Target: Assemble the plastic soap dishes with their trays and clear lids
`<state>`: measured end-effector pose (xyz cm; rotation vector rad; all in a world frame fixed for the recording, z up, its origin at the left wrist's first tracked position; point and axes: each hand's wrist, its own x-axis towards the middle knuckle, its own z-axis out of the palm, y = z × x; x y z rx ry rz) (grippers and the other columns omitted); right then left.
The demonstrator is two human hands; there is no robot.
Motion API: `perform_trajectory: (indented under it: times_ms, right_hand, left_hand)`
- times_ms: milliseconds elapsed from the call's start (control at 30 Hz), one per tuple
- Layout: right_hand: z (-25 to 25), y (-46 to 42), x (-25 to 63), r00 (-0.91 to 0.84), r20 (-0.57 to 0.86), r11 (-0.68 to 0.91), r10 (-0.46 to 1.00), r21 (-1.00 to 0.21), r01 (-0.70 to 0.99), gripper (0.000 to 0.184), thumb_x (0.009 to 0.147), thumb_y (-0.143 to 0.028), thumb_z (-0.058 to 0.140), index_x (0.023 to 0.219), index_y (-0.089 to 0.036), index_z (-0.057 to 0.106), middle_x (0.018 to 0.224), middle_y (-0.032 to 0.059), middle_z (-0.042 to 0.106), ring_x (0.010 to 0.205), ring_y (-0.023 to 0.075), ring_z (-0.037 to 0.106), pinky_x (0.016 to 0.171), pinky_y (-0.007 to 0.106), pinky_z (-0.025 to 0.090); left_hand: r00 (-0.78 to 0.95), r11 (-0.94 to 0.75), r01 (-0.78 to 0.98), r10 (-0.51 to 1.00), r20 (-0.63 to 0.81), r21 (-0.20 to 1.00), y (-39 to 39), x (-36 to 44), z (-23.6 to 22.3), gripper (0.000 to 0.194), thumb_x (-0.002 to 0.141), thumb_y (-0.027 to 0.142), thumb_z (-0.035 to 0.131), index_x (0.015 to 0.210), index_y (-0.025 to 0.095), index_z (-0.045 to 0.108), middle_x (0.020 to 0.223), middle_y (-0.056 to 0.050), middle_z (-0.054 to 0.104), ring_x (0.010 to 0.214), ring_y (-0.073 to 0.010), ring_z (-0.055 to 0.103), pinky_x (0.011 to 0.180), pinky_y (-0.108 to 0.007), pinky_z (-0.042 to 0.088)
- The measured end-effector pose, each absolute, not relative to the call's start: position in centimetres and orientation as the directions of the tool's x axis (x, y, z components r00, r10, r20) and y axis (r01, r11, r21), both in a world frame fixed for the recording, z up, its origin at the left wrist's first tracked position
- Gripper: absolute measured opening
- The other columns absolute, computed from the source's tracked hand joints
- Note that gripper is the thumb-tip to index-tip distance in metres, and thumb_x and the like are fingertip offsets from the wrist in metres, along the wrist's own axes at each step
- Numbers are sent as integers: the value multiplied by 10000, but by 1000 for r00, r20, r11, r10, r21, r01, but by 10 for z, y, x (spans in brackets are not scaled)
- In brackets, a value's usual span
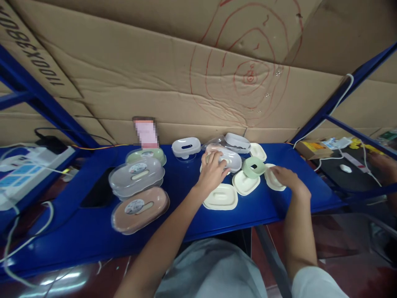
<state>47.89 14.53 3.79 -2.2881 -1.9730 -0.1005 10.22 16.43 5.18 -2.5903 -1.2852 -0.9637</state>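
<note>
My left hand (213,169) has its fingers curled over a pale lavender oval container (235,160) near the back of the table. A clear plastic cover (214,142) and a light grey piece (237,141) lie just behind it. My right hand (288,179) grips a cream tray-like piece (273,181) at its right side; the fingertips are partly hidden. Between my hands, a green ring-shaped piece (248,167) rests by a cream tray-like piece (246,185). Nearer to me lies another cream one (221,197).
Assembled oval containers with clear covers, grey (136,174) and peach (139,210), stand left on the blue table (192,225); a green one (145,155) is behind. A white slotted piece (186,146), a black phone-like slab (97,188) and a power strip (18,174) are around.
</note>
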Motion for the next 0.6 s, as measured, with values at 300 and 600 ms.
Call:
perform_trajectory:
  times_ms: [300, 600]
  right_hand:
    - [-11, 107, 474, 131, 221, -100, 967, -144, 984, 525, 1038, -530, 431, 1495, -330, 596, 1657, 122, 500, 1557, 356, 425, 1208, 737, 298]
    - [54, 104, 356, -466, 456, 550, 758, -63, 833, 531, 1092, -347, 448, 1622, -316, 466, 1714, 116, 407, 1574, 332, 395, 1243, 593, 365]
  left_hand:
    - [463, -624, 765, 706, 537, 162, 144, 108, 62, 278, 1009, 408, 656, 1225, 242, 713, 1518, -189, 591, 1429, -382, 528, 1206, -660, 338]
    - [-65, -158, 949, 749, 659, 274, 78, -64, 77, 661, 888, 487, 753, 1507, 370, 553, 1733, -90, 358, 1546, -466, 402, 1249, -752, 241]
